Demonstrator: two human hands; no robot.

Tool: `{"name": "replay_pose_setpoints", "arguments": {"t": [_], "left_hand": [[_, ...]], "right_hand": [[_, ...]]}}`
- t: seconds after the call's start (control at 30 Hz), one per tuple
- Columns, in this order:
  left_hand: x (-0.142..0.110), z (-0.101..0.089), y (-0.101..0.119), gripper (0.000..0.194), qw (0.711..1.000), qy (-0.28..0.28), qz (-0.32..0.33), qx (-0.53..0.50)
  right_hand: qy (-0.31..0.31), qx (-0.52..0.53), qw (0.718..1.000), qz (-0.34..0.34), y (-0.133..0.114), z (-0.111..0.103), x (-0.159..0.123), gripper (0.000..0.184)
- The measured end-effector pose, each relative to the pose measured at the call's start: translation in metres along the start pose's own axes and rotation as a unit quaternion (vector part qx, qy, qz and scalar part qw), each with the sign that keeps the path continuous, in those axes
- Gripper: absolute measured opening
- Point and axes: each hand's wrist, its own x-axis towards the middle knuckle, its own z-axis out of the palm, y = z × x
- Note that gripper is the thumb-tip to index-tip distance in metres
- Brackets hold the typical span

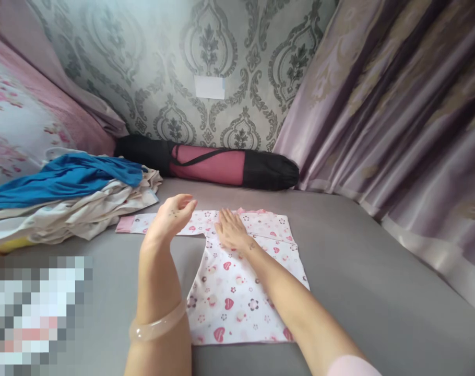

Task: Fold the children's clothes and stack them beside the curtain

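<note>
Blue cloth (76,175) lies at the far left on a rumpled heap of cream fabric (100,206), with a bit of yellow (12,244) showing at its lower edge. Behind the heap hangs a white and pink floral cloth (14,120). Next comes the pink cuff (125,224) of a white garment (237,287) printed with hearts and flowers, spread flat on the grey surface (351,261), its sleeve pointing left. Over that sleeve is the left hand (174,213), its fingers bent and holding nothing visible; whether it touches the cloth I cannot tell. A pale translucent bangle (159,328) circles that forearm. Beyond, a black and pink long bag (210,164) lies along the patterned wall (163,62). The right hand (230,230) rests open, palm down, on the garment's upper part, grasping nothing. Mauve curtains (378,104) hang on the right.
</note>
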Motion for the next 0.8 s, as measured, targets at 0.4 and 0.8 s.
{"name": "replay_pose_setpoints", "arguments": {"t": [0.4, 0.8], "left_hand": [[0.027, -0.016, -0.086, 0.042, 0.918, 0.296, -0.245, 0.098], [0.036, -0.003, -0.122, 0.058, 0.854, 0.379, -0.347, 0.084]], "right_hand": [[-0.031, 0.01, 0.999, 0.003, -0.001, 0.01, 0.003, 0.066], [-0.039, 0.006, 0.999, -0.008, 0.001, 0.007, 0.003, 0.067]]}}
